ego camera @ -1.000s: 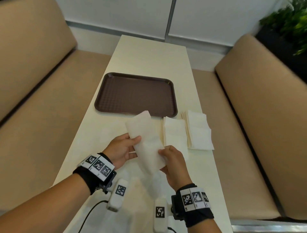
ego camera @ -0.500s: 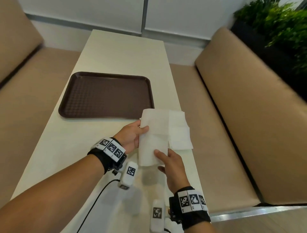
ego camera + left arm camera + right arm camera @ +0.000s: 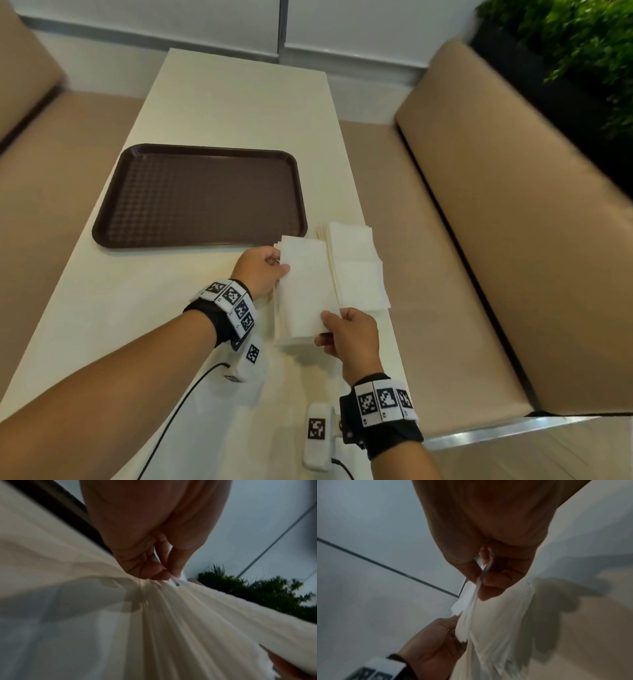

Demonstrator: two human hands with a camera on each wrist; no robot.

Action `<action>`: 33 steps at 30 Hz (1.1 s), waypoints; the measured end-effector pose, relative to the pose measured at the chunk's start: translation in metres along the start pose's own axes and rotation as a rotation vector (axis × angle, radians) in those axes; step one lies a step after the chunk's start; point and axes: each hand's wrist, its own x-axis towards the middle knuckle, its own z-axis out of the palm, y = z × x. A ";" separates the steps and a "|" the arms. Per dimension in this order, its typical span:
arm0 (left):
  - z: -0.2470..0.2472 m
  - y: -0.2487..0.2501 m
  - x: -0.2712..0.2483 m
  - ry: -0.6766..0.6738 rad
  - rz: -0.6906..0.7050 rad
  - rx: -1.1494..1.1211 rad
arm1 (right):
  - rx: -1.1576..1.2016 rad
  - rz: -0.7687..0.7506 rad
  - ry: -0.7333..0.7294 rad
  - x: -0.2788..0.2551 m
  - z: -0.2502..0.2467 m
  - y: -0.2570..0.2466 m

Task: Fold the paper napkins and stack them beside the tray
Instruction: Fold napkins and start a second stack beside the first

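The folded napkin (image 3: 305,291) is being set on the stack of folded napkins (image 3: 284,329) near the worktop's right edge, just in front of the tray (image 3: 200,195). The left hand (image 3: 262,272) pinches its far edge, the right hand (image 3: 349,337) its near corner. Next, both grips should release once the edges align. Half a second ago the napkin hung higher and tilted; now it lies lower and flatter.

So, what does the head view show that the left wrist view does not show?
Only the head view shows the brown tray, the wider napkin pile at its right, both wristbands and the benches. Only the left wrist view shows, from close, the left hand pinching the folded napkin between thumb and fingers. Both show that napkin, the pale table and the green plant.
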 end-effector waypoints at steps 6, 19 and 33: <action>0.009 -0.005 0.003 0.044 0.001 0.089 | -0.124 -0.008 0.074 0.004 0.001 0.009; 0.011 -0.009 -0.005 0.200 0.095 0.228 | -0.039 -0.004 0.087 -0.001 0.003 0.017; -0.045 -0.007 -0.050 -0.072 0.233 0.520 | -0.596 -0.442 0.088 -0.038 0.000 0.043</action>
